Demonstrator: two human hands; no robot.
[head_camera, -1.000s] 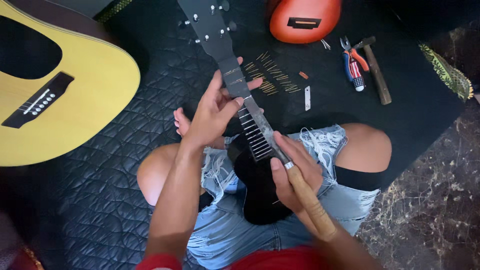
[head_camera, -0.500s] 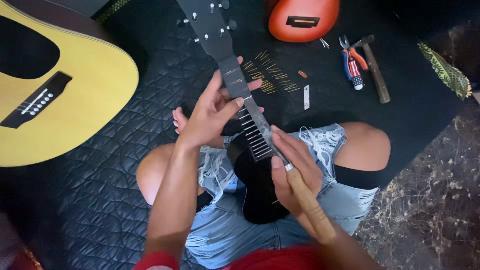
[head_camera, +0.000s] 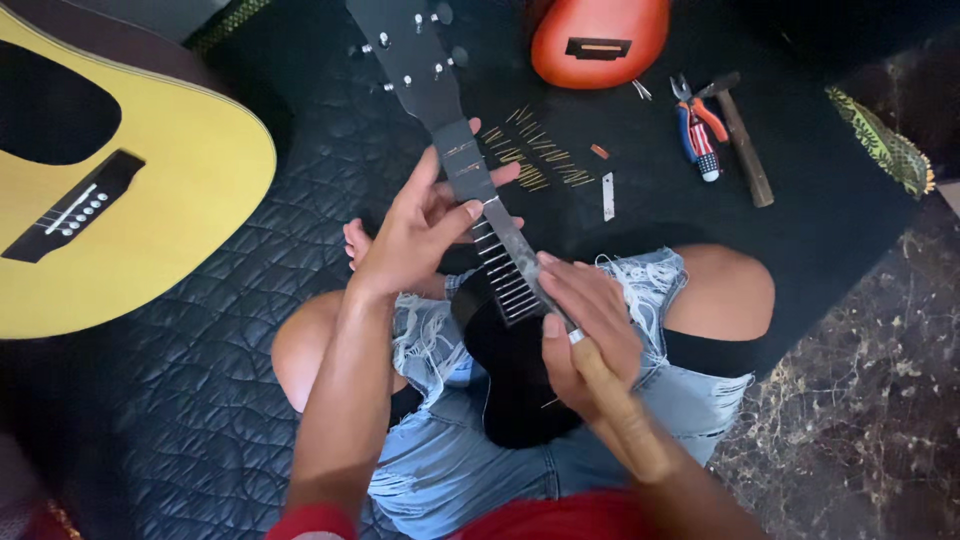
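Note:
A small black guitar (head_camera: 515, 385) rests across my lap, its neck (head_camera: 470, 175) pointing away from me toward the headstock (head_camera: 405, 50). My left hand (head_camera: 420, 230) wraps around the neck from the left, thumb over the fretboard. My right hand (head_camera: 585, 325) grips a file with a pale wooden handle (head_camera: 620, 415). Its flat metal blade (head_camera: 515, 255) lies along the frets on the fretboard's right edge.
A yellow acoustic guitar (head_camera: 150, 190) lies at the left on the black quilted mat (head_camera: 200, 400). An orange instrument body (head_camera: 600, 40), loose fret wires (head_camera: 535, 155), pliers (head_camera: 698, 125) and a hammer (head_camera: 745, 145) lie ahead. Marble floor (head_camera: 870, 400) is at the right.
Both hands stay on the neck and the file; the view has shifted slightly, with no clear movement of the blade along the frets.

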